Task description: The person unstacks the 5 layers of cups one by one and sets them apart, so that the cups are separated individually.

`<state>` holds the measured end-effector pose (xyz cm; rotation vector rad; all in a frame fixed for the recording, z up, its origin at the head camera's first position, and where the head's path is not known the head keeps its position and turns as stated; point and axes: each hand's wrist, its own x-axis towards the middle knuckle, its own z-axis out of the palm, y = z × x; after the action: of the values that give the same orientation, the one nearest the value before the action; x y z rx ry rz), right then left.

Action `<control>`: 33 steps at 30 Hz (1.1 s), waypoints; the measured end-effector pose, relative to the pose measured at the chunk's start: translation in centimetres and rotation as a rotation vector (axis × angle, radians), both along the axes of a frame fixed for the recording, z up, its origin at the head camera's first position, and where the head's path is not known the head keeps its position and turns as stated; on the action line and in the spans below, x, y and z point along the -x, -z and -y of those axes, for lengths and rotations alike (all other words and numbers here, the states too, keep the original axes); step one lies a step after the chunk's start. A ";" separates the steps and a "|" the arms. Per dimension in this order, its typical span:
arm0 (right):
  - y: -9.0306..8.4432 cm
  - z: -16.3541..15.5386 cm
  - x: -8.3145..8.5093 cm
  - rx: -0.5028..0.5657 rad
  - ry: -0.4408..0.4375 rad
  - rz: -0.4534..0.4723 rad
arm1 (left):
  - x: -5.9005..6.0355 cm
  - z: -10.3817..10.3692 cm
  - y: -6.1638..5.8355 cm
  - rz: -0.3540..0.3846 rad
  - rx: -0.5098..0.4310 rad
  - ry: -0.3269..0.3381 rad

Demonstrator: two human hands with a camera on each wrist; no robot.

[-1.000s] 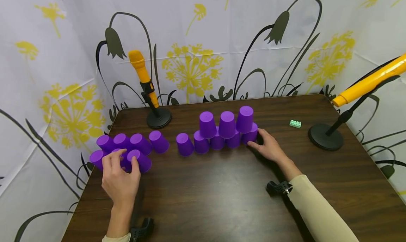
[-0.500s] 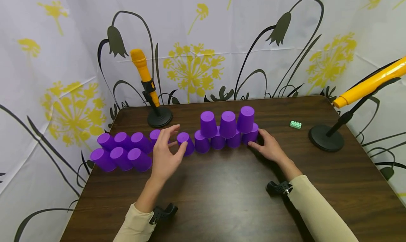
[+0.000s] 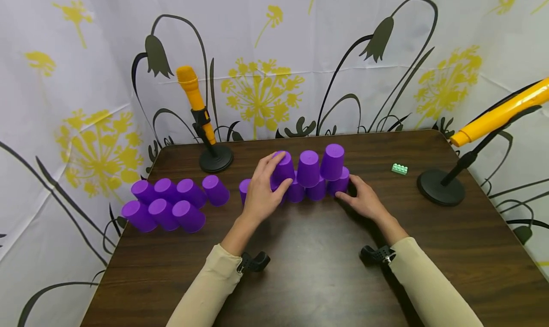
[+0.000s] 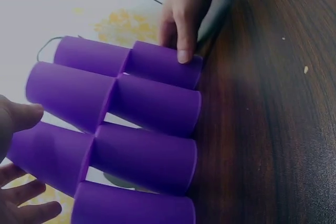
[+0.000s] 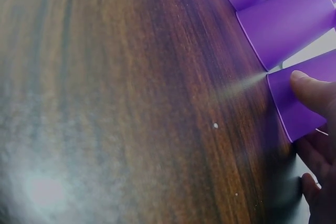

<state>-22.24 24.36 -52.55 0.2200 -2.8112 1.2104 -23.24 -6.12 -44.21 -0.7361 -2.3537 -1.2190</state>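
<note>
While the right hand [image 3: 364,200] steadies the half-built cup pyramid [image 3: 315,174], the left hand [image 3: 261,193] grips its leftmost upper cup [image 3: 283,167], with spare cups [image 3: 171,203] waiting far left.

A dark table in a nook of flowered cloth.

I look down on a dark brown wooden table [image 3: 309,270], its grain running sideways and its far corners rounded. White cloth [image 3: 64,79] hangs behind it and down both sides, printed with yellow dandelion heads and black drooping bell flowers on long curved stems. At the far left of the table stands a yellow microphone [image 3: 195,100] tilted on a round black base. At the right a second round black stand [image 3: 442,186] carries a long yellow tube [image 3: 502,111] slanting upward. The light is even and soft, with a faint sheen on the wood.
</note>
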 end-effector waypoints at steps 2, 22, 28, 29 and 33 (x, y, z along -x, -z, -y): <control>-0.1 0.0 0.0 0.002 0.001 0.000 | 0.2 -0.2 0.2 -0.011 -0.023 -0.007; 0.2 0.0 0.3 0.001 0.005 0.009 | -4.6 7.5 -1.2 -0.138 -0.134 -0.378; 0.1 0.1 0.2 0.002 0.007 0.013 | -6.6 11.5 0.9 -0.119 -0.053 -0.548; 0.1 0.0 0.1 0.001 0.009 0.015 | -6.8 12.0 1.4 -0.116 -0.037 -0.562; 0.1 0.1 0.1 0.002 0.011 0.020 | -7.2 13.0 3.0 -0.101 0.021 -0.594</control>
<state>-22.34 24.30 -52.60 0.1935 -2.8242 1.2204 -16.06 -19.08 -47.25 -0.0742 -2.2600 -0.8707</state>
